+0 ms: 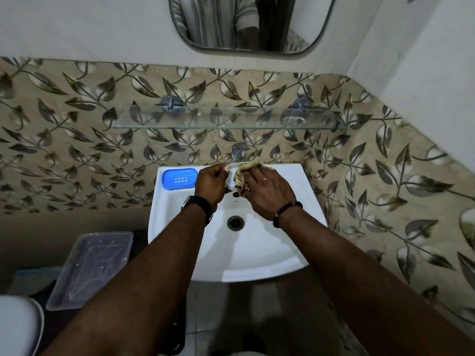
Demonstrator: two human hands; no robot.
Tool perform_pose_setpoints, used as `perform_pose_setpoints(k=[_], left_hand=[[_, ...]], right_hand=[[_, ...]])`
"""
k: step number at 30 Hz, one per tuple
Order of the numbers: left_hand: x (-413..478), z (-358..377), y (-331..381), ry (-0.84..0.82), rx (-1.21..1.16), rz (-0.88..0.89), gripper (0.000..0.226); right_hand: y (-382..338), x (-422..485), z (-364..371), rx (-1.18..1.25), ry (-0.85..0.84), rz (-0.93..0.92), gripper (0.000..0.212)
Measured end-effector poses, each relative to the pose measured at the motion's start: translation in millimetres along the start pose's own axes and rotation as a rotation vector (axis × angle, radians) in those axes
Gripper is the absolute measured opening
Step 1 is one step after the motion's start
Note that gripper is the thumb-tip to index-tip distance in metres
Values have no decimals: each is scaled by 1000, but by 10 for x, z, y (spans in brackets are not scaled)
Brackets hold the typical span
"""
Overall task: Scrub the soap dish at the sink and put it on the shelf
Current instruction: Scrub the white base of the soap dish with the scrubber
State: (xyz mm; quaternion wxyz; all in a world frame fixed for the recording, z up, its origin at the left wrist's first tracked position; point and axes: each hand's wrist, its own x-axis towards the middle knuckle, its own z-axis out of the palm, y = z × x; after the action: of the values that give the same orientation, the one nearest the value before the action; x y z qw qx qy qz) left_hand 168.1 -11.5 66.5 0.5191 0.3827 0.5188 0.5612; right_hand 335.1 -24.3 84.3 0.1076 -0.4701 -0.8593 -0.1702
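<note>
I'm mid-scrub: my left hand clamps the white soap dish over the sink while my right hand presses a cloth into it, the glass shelf above unused.

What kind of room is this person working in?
Most likely a small home bathroom. A white wall-hung sink with a tap sits under a mirror and a glass shelf, and the walls carry leaf-patterned tiles.
</note>
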Motion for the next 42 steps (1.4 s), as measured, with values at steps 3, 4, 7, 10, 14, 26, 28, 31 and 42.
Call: perform_pose_setpoints(k=[3, 4, 7, 10, 14, 26, 28, 31, 42], left_hand=[[5, 16, 12, 53, -45, -31, 17], [7, 25, 28, 49, -67, -45, 16], [-13, 24, 74, 10, -69, -65, 22], [-82, 22, 122, -52, -80, -62, 25], [-134, -28, 160, -198, -37, 7, 19], [-188, -17, 82, -362, 47, 115, 28], [-177, -9, 85, -360, 7, 84, 26], [-167, -10, 65, -367, -42, 37, 23], [-260, 129, 100, -253, -285, 2, 23]], right_hand=[[0, -1, -12, 1, 1, -26, 35], [8, -10, -30, 53, -27, 2, 35], [38, -3, -94, 326, -70, 64, 21], [42, -15, -163, 625, 29, 88, 20], [152, -24, -188, 958, 37, 190, 15], [67, 26, -160, 739, 458, 96, 24], [20, -18, -125, 566, 470, -59, 25], [93, -62, -62, 431, 500, -133, 27], [-17, 123, -84, 1297, 760, 850, 21]])
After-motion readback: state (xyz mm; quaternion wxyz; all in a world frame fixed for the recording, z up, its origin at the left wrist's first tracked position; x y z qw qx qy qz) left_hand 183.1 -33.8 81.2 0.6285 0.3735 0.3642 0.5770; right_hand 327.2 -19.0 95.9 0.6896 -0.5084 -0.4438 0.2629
